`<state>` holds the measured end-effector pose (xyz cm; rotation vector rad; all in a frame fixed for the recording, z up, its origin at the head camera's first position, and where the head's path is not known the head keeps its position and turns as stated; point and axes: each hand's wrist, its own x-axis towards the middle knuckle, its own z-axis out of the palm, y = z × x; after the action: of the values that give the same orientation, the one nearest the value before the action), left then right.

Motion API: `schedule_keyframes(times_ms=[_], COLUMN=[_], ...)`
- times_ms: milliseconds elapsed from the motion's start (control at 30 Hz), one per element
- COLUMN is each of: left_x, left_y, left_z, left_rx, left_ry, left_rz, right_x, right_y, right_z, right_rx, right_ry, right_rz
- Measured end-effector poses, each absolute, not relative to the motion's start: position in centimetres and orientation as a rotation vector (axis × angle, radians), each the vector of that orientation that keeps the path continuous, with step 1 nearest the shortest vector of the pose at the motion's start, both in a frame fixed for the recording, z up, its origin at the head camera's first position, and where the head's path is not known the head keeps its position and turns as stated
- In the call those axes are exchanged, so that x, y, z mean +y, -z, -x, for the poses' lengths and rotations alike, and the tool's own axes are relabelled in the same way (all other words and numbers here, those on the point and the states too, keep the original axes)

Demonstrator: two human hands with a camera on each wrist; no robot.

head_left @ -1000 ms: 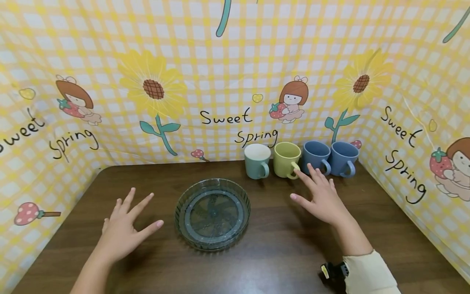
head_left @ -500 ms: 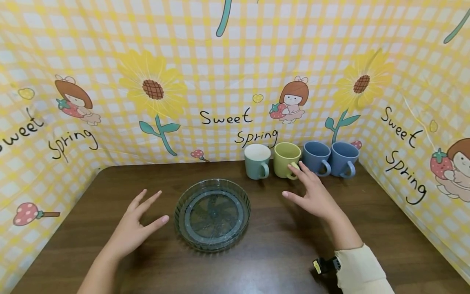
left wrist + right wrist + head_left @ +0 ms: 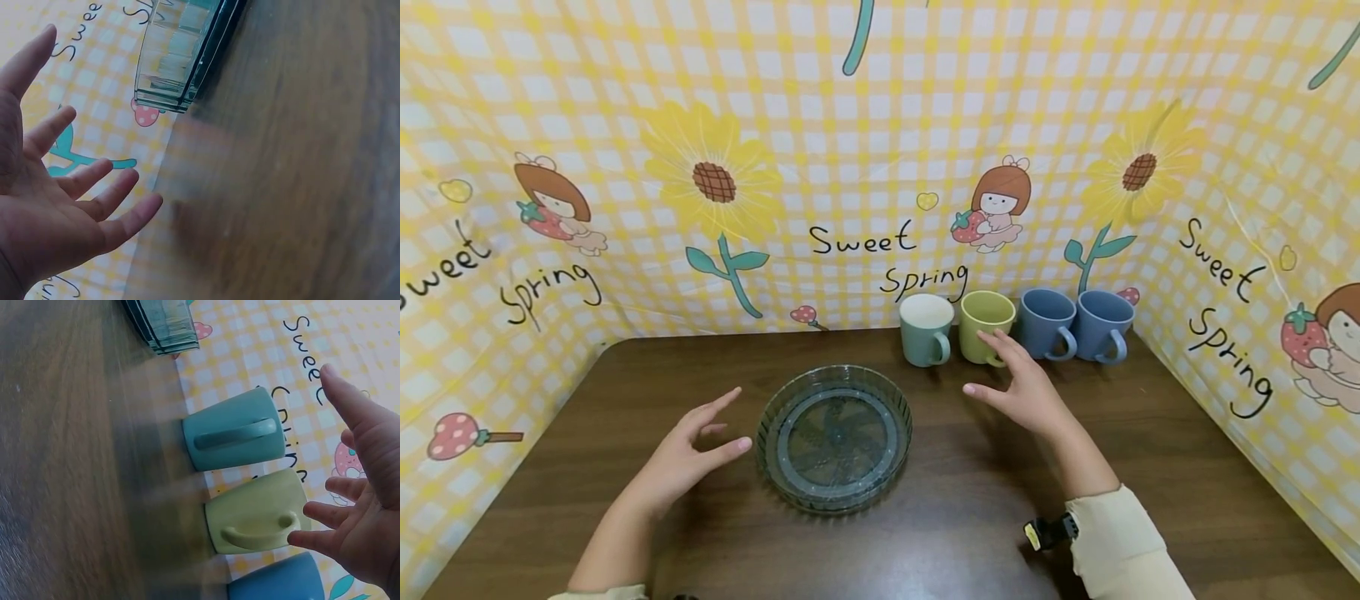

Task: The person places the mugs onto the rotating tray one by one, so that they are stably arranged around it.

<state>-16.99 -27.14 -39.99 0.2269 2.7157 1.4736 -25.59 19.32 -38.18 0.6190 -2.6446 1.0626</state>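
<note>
A round, clear glass dish [image 3: 835, 500] with a ribbed wall stands on the table between the two hands. My left hand [image 3: 681, 462] hovers just left of it with fingers spread and holds nothing. In the left wrist view the dish [image 3: 169, 62] is beyond the thumb. My right hand [image 3: 1026, 387], fingers apart and holding nothing, is in the air to the right of the dish, overlapping the yellow-green mug [image 3: 977, 333] in the head view. The right wrist view shows that mug [image 3: 256, 509] behind the fingers, with a teal mug [image 3: 234, 431] beside it.
Along the back edge stand a teal mug with white inside [image 3: 921, 337] and two blue mugs [image 3: 1043, 321], in one row with the yellow-green one. Yellow checked cloth [image 3: 880, 167] walls in the dark wooden table [image 3: 880, 558] on the back and sides.
Both hands have moved inward toward the glass dish, the left one to the right, the right one to the left. The dish and mugs have stayed in place.
</note>
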Motion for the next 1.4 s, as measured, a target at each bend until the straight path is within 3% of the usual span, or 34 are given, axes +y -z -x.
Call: schedule_keyframes(times_ms=[533,833,1400], left_x=[-27.5,-27.1,-27.0], left_y=[41.5,41.5,43.0], left_z=[18.9,20.7,20.9], left_rx=[2.391,2.246,2.146], left_ry=[-1.769,-1.823,-1.935], left_rz=[-0.203,-0.189,-0.152], right_x=[17.8,17.2,14.3], right_y=[40.6,40.7,41.6], right_z=[27.1,28.4,30.3], right_rx=[-2.560,-2.536,-2.418], right_ry=[-1.274,-1.583,-1.740], right_rz=[-0.601,-0.430,-0.229])
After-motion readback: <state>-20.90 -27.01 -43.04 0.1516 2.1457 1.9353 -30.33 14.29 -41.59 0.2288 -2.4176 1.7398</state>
